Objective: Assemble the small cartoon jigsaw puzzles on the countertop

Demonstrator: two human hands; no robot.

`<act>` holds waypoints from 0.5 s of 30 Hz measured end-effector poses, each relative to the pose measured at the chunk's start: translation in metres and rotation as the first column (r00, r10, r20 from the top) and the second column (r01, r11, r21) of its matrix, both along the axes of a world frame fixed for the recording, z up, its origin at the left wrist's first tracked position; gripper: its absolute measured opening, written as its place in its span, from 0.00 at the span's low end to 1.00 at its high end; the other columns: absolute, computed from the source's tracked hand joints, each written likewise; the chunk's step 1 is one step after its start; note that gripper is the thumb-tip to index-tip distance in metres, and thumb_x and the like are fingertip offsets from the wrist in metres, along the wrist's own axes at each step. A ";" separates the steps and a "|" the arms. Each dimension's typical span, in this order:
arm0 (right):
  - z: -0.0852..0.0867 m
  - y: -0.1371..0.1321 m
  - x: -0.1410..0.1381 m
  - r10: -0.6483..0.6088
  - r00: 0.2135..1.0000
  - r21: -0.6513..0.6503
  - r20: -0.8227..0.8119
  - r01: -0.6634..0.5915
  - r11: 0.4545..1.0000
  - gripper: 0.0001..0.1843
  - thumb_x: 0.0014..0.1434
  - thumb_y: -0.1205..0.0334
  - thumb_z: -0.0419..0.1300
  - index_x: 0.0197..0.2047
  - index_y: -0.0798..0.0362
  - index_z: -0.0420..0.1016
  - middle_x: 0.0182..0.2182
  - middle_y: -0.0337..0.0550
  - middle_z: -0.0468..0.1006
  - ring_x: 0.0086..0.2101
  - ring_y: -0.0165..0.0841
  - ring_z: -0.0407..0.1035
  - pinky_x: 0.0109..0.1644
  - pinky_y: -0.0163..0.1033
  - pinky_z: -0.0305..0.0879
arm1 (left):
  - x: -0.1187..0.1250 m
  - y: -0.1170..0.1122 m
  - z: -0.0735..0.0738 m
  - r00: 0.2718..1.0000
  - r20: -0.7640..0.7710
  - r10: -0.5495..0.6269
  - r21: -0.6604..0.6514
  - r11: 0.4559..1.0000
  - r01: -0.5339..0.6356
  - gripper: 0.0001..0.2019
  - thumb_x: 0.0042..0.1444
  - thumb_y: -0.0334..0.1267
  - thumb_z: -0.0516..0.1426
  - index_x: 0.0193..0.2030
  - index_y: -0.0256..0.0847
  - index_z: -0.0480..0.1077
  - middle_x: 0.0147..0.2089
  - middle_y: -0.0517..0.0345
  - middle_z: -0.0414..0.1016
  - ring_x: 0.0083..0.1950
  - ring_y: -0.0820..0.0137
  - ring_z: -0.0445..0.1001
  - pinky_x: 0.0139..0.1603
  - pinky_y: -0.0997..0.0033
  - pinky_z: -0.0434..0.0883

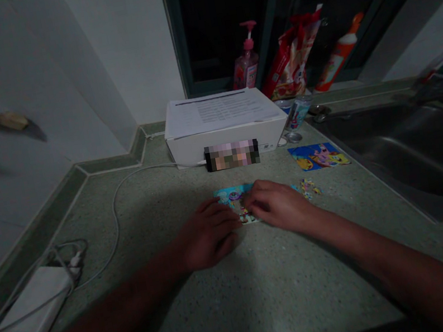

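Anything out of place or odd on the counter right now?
Nothing spilled or damaged. The left hand and right hand rest on the puzzle; a few loose pieces lie apart just right of it. Cables sit tangled at the white power strip on the left.

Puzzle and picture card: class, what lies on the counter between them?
Head view: loose puzzle pieces lie between the puzzle and the picture card, beside the right hand.

A white box (184, 148) under a printed sheet sat at my worktop's (243, 298) back edge, a pump bottle (246, 65) and a red bag (292, 58) behind it. The sink (415, 156) lay right and a power strip (31, 297) left.
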State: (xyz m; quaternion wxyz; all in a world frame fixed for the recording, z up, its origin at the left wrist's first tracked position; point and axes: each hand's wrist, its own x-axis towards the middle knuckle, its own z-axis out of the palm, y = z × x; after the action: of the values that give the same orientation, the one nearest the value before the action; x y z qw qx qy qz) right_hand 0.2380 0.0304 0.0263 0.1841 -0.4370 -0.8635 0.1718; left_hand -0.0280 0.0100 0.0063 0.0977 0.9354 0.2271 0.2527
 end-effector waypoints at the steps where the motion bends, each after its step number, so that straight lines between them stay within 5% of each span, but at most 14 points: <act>1: 0.000 -0.001 0.001 0.027 1.000 -0.012 0.013 -0.027 1.000 0.10 0.67 0.68 0.60 0.40 0.47 0.83 0.40 0.46 0.80 0.43 0.42 0.76 0.47 0.45 0.70 | -0.001 0.000 0.001 1.000 0.010 0.018 0.011 1.000 -0.019 0.11 0.71 0.34 0.57 0.55 0.48 0.77 0.54 0.56 0.86 0.59 0.60 0.81 0.75 0.45 0.69; 10: 0.024 0.008 0.035 -0.128 0.992 0.109 -0.019 0.129 0.986 0.10 0.71 0.63 0.58 0.45 0.49 0.83 0.42 0.49 0.81 0.44 0.43 0.78 0.51 0.46 0.71 | -0.005 0.000 0.013 0.972 0.086 0.220 -0.043 0.975 -0.217 0.10 0.71 0.29 0.55 0.47 0.42 0.78 0.46 0.55 0.86 0.50 0.63 0.82 0.65 0.52 0.75; 15: 0.035 0.021 0.076 -0.290 0.946 0.160 0.147 0.266 0.951 0.17 0.73 0.58 0.54 0.47 0.54 0.84 0.45 0.54 0.83 0.41 0.44 0.79 0.47 0.47 0.71 | -0.003 0.001 0.017 0.951 0.035 0.308 -0.117 0.946 -0.303 0.11 0.73 0.32 0.53 0.47 0.45 0.78 0.45 0.55 0.85 0.49 0.61 0.81 0.60 0.51 0.77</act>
State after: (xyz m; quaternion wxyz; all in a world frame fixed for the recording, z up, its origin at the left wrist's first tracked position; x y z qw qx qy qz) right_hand 0.3137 0.0514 0.0617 0.1624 -0.5538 -0.8153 0.0464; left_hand -0.0310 0.0109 0.0238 0.1148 0.8752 0.3801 0.2763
